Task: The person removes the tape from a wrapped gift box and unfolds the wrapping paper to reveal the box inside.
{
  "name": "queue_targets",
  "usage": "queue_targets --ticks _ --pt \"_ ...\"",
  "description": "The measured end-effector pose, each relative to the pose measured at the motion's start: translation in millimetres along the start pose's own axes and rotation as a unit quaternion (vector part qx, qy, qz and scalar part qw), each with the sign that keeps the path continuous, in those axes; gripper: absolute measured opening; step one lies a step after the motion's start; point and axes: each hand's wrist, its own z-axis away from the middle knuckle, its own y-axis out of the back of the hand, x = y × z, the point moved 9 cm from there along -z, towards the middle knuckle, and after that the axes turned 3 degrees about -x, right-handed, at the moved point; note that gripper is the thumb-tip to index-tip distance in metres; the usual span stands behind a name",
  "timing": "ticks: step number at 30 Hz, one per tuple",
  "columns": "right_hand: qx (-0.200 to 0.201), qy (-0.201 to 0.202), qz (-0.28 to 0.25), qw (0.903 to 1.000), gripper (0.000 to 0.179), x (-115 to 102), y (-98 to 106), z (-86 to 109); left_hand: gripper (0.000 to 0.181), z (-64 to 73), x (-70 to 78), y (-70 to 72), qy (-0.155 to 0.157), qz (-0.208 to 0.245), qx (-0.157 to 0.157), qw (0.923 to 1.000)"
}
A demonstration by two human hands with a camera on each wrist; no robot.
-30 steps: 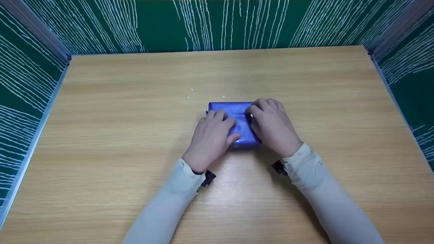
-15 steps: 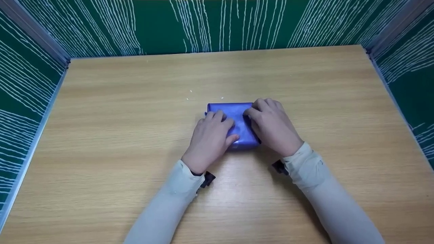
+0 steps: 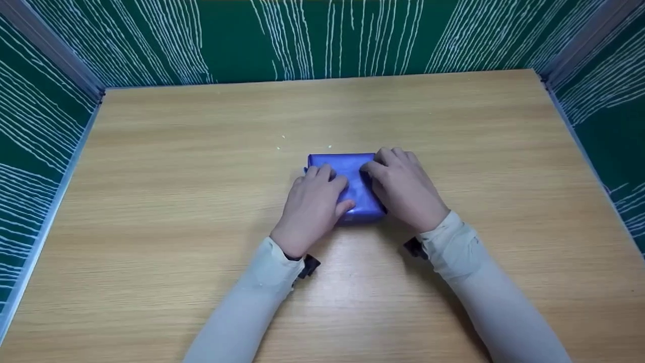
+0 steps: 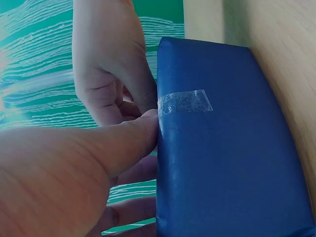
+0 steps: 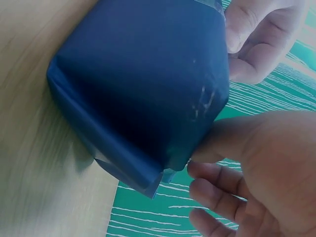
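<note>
A box wrapped in shiny blue paper [image 3: 355, 189] lies on the wooden table between both hands. My left hand [image 3: 313, 206] rests on its left part with the fingers loosely bent, and the thumb touches the top near the front edge. My right hand [image 3: 405, 189] is at the right end, fingers curled, the forefinger's tip on the top edge and the thumb [image 5: 217, 140] against the end corner. A strip of clear tape [image 4: 186, 101] crosses the near edge. In the right wrist view a folded paper flap [image 5: 123, 170] stands out from the box's end.
The wooden table [image 3: 176, 201] spreads around the box. A few small white scraps [image 3: 330, 146] lie just beyond it. Green walls [image 3: 232, 40] with white streaks enclose the table at the back and sides. Dark wrist cameras [image 3: 308, 266] jut out under the sleeves.
Both hands stay nearly still on the box. A small bright spot by the right forefinger, visible a second ago, no longer shows. The view has shifted slightly.
</note>
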Motion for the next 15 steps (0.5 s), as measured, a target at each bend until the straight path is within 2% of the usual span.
queue_targets --ticks 8,15 --pt "0.023 -0.021 -0.032 0.9990 0.009 6.6 3.5 1.3 0.040 -1.3 2.4 -0.7 -0.003 -0.005 -0.001 1.0000" --pt "0.029 -0.048 -0.054 0.9970 0.011 8.9 0.6 -1.5 0.039 0.9 -0.7 0.8 -0.001 0.003 0.003 1.0000"
